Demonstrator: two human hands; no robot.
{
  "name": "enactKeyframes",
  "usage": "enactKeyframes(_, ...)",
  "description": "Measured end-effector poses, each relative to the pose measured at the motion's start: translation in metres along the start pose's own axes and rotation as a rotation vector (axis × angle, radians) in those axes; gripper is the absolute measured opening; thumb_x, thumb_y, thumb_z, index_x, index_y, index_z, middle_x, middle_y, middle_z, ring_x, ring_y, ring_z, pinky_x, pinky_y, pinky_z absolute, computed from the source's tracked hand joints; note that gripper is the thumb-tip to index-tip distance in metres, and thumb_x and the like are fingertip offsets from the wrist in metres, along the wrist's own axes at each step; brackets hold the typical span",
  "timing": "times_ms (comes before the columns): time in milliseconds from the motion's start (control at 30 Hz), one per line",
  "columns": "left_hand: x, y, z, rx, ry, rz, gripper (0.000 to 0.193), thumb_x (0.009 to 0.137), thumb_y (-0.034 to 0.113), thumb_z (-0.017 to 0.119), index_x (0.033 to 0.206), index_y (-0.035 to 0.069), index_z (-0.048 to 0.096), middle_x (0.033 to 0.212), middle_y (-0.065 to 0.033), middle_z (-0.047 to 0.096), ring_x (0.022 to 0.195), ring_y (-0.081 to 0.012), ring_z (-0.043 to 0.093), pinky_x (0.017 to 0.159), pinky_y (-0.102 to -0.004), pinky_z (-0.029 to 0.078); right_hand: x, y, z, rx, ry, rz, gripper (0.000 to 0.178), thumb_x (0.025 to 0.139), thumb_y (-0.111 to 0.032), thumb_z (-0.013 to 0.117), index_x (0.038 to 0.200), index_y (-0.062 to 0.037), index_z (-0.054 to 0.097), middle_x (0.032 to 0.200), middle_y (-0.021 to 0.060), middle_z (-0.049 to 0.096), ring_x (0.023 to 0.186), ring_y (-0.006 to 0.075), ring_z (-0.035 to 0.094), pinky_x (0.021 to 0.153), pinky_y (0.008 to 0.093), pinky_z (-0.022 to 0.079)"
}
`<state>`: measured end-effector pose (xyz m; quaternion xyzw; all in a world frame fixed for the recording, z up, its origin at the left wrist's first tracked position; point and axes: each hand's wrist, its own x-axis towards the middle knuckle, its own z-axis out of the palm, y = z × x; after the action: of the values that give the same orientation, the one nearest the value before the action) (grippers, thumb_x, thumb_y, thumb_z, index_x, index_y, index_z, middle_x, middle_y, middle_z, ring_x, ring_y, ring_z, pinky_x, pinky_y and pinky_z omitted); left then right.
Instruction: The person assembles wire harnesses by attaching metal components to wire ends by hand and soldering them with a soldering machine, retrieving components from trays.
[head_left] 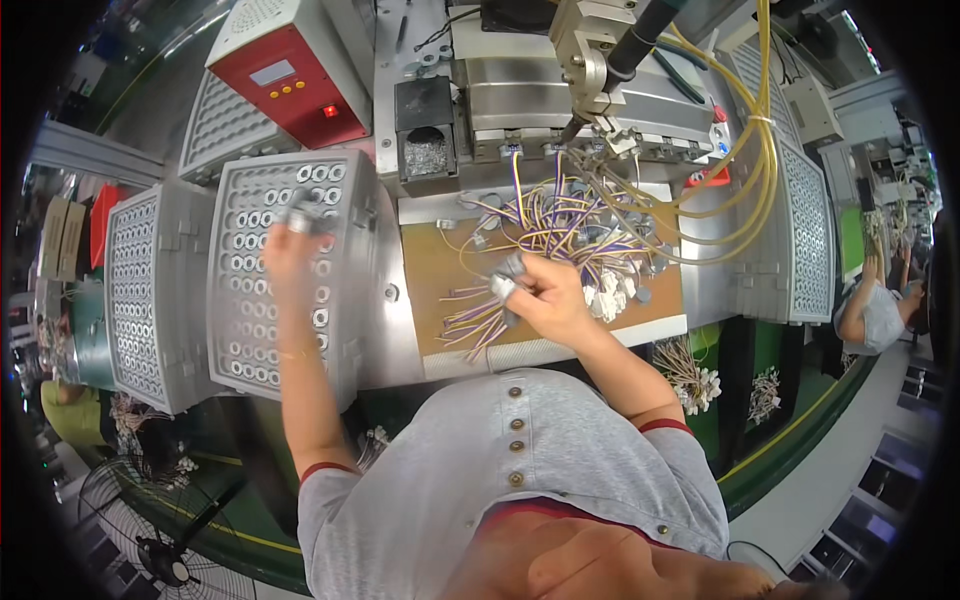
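Note:
My left hand, smeared by motion, is over the grey tray of ring-shaped parts at the left. Its fingertips are closed around a small grey round part. My right hand is above the brown work mat, fingers closed on a grey part with a pale metal ring. Below that hand lies a fan of purple, yellow and white wires. More wires are heaped behind it, beside white connectors.
Behind the mat stands a metal fixture with clamps and yellow tubes. A red-fronted control box and a black bin are at the back left. More part trays stand at far left and right.

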<state>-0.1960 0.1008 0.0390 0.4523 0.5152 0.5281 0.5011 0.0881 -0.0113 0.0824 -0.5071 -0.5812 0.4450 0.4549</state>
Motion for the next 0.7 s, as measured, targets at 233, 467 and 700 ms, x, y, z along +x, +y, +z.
enactKeyframes(233,-0.098,0.025,0.11,-0.26,-0.459,-0.138,0.035,0.08,0.003,0.056,0.113,-0.004,0.049,0.097,-0.0134,0.059,0.07,-0.0148,0.059,0.056,-0.0225,0.047,-0.001,0.009,-0.006,0.103,0.077,0.044,0.007,0.077,-0.003,0.058,0.082,0.0008,0.056,0.059,-0.0027,0.052,0.049,0.0007,0.044,0.043,0.0169,0.034)
enactKeyframes(467,-0.103,0.027,0.117,-0.289,-0.545,-0.179,0.04,0.077,0.001,0.06,0.115,-0.002,0.048,0.108,-0.0081,0.056,0.084,-0.0095,0.056,0.059,-0.0177,0.048,-0.003,-0.003,-0.008,0.21,0.089,0.021,0.006,0.076,-0.002,0.059,0.081,0.0005,0.058,0.058,-0.0029,0.053,0.046,0.0004,0.043,0.04,0.0169,0.032)
enactKeyframes(700,-0.11,0.034,0.123,-0.256,-0.564,-0.017,0.037,0.077,0.001,0.06,0.112,-0.002,0.052,0.109,-0.0105,0.056,0.093,-0.0153,0.056,0.072,-0.0256,0.049,-0.005,-0.004,-0.014,-0.017,0.084,-0.013,0.006,0.07,-0.002,0.061,0.071,-0.0003,0.055,0.053,-0.0024,0.051,0.045,0.0019,0.042,0.04,0.02,0.031)
